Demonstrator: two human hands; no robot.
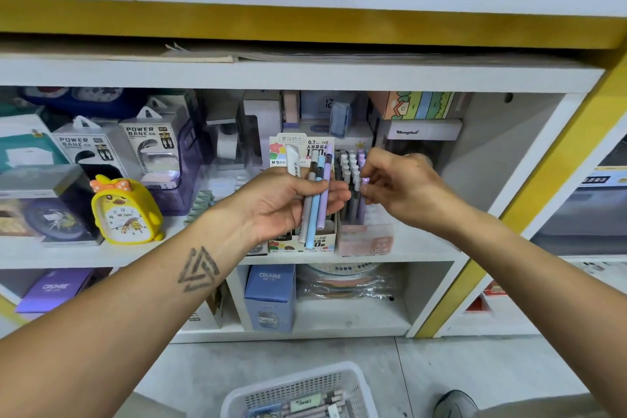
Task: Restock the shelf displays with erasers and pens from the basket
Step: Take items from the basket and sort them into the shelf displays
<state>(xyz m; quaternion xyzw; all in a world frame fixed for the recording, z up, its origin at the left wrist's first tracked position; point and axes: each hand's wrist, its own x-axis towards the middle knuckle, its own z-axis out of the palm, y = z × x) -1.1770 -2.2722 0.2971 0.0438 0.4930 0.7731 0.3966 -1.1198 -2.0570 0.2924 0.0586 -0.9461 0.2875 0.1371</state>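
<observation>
At shelf display box (366, 241), right hand (397, 185) pinching purple pen (363, 195).

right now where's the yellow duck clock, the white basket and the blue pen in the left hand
yellow duck clock (126, 214): head view, on its white dial
white basket (342, 370): head view, on its far rim
blue pen (315, 210): head view, mid barrel

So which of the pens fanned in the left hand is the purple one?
The rightmost pen in the left hand, nearest the right hand; beside it lie a light blue and a grey one.
</observation>
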